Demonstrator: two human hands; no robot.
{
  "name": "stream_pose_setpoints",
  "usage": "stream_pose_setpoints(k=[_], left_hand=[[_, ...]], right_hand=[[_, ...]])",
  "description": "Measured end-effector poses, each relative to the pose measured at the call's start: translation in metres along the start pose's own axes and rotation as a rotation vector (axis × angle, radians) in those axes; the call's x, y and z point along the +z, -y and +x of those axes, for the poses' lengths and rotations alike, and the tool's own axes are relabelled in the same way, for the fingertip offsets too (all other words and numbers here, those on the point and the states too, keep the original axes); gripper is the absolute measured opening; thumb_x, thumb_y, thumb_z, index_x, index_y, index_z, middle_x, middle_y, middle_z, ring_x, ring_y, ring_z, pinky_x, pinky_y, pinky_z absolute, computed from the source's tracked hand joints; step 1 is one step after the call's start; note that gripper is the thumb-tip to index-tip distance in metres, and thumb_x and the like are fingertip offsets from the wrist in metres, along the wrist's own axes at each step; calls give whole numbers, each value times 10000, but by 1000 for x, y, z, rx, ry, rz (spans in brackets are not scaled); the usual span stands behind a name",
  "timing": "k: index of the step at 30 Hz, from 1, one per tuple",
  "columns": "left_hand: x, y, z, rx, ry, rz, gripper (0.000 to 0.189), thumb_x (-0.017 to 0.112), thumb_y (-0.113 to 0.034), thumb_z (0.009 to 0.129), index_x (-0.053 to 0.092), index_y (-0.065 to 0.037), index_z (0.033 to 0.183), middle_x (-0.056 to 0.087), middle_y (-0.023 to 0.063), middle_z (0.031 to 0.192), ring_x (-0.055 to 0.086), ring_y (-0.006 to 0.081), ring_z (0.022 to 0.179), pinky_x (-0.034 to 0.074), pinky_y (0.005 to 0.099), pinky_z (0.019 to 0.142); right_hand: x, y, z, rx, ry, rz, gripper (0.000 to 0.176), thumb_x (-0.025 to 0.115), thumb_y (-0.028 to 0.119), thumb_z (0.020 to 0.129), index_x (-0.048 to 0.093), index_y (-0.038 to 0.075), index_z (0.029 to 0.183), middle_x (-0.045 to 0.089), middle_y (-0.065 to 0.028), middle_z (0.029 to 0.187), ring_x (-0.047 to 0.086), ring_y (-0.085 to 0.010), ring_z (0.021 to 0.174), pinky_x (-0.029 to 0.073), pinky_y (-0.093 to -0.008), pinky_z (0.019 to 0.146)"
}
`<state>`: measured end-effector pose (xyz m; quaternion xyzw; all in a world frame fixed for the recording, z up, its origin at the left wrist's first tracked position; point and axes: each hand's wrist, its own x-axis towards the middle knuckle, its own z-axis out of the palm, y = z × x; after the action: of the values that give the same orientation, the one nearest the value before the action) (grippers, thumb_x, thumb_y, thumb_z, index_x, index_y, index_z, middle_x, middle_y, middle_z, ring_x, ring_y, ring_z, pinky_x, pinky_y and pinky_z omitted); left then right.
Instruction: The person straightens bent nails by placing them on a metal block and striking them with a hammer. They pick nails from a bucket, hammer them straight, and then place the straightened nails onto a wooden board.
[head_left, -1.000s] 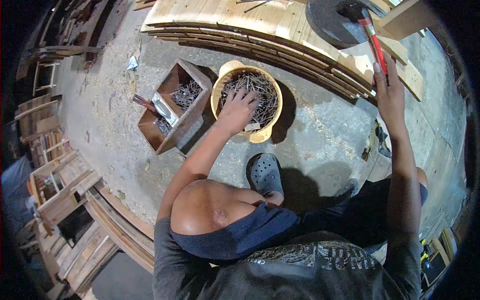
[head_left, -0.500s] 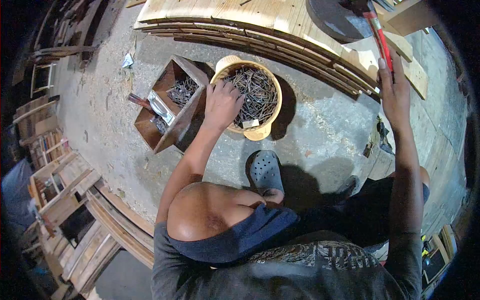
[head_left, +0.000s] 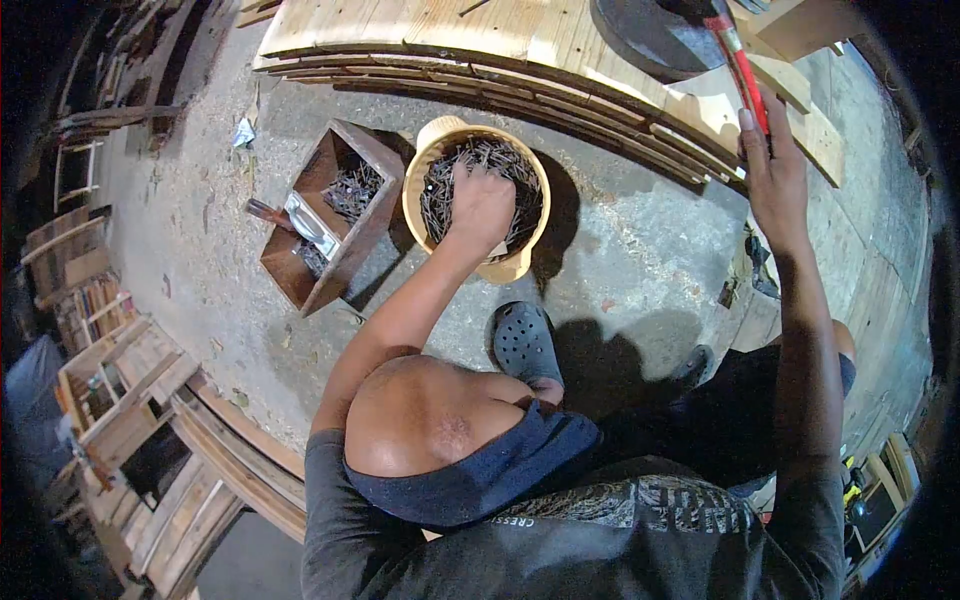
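Observation:
My left hand (head_left: 484, 208) is inside a round yellow plastic basket (head_left: 546, 205), its fingers curled down among a heap of dark nails (head_left: 438, 200). The fingertips are partly hidden by the hand and the nails. To the right, my right hand (head_left: 778, 190) is wrapped around the red handle of a hammer (head_left: 742, 75). The hammer points up and away, its dark head over a round grey metal piece (head_left: 650, 40) that lies on the boards.
Left of the basket stands a divided wooden box (head_left: 345, 255) with nails and a metal-handled tool (head_left: 313, 226) across it. Stacked curved planks (head_left: 450, 30) lie ahead. My grey clog (head_left: 525, 340) rests on the concrete floor, and timber pieces (head_left: 200, 490) lie at lower left.
My left hand has moved right from the basket's left rim into the nails. My right hand still holds the hammer and has shifted slightly in view.

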<state>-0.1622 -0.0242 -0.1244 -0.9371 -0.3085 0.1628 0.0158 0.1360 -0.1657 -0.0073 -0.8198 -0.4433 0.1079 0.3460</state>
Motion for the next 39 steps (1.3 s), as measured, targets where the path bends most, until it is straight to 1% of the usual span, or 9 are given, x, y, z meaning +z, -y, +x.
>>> stream_pose_setpoints(k=[6,12,16,18,22,27,34,37,39], left_hand=[[11,0,3,-225,-1,-222,183,535,-100,783,716,-91,756,694,125,862,639,268,920,388,465,867],[13,-2,-1,-210,-109,-203,164,538,-107,788,700,-84,801,686,106,881,623,268,956,385,466,837],[8,-5,-3,-139,-28,-155,159,545,-104,789,696,-82,833,684,106,893,614,260,963,375,465,846],[15,-2,0,-153,-96,-244,138,649,-190,780,703,-62,781,678,142,874,601,277,971,364,457,826],[17,-4,-2,-164,-132,-298,124,617,-138,787,700,-47,780,679,141,874,620,287,909,366,459,822],[13,-15,-3,-109,-143,-38,144,565,-63,761,702,-74,719,680,128,775,652,251,758,368,466,815],[5,-18,2,11,-40,48,104,603,-78,722,702,-96,698,680,113,726,652,241,746,370,449,809],[4,-7,2,-11,-13,8,121,586,-130,779,702,-100,762,688,97,811,652,223,817,369,439,851],[6,-3,-1,-41,-114,-43,104,601,-143,765,692,-91,761,684,105,827,649,232,833,373,437,849]], right_hand=[[-1,0,0,-2,-1,-13,390,478,344,995,486,119,1315,601,-158,786,604,-269,714,464,-367,676],[-1,-3,2,-23,-3,-5,389,479,355,993,490,120,1304,608,-183,799,612,-318,727,465,-387,674],[-2,1,0,9,16,-44,387,471,357,995,482,119,1300,609,-194,800,615,-335,736,464,-402,675],[0,1,0,-16,0,-33,388,470,357,995,479,119,1302,611,-198,802,617,-347,743,463,-409,674],[1,-3,0,-33,-4,-19,394,466,363,994,476,118,1302,616,-211,814,619,-380,767,460,-426,676],[1,-2,0,-25,-5,-49,387,468,365,993,485,115,1288,616,-222,815,615,-399,766,460,-438,674],[-1,0,0,-17,5,-55,381,468,360,990,476,130,1294,625,-250,852,618,-435,821,464,-466,692],[-1,0,-1,-49,-8,-40,376,472,357,988,480,138,1293,628,-243,861,616,-436,817,465,-467,692],[-2,1,-1,-61,-3,-17,371,470,359,988,487,142,1288,629,-238,865,615,-434,813,466,-469,689]])
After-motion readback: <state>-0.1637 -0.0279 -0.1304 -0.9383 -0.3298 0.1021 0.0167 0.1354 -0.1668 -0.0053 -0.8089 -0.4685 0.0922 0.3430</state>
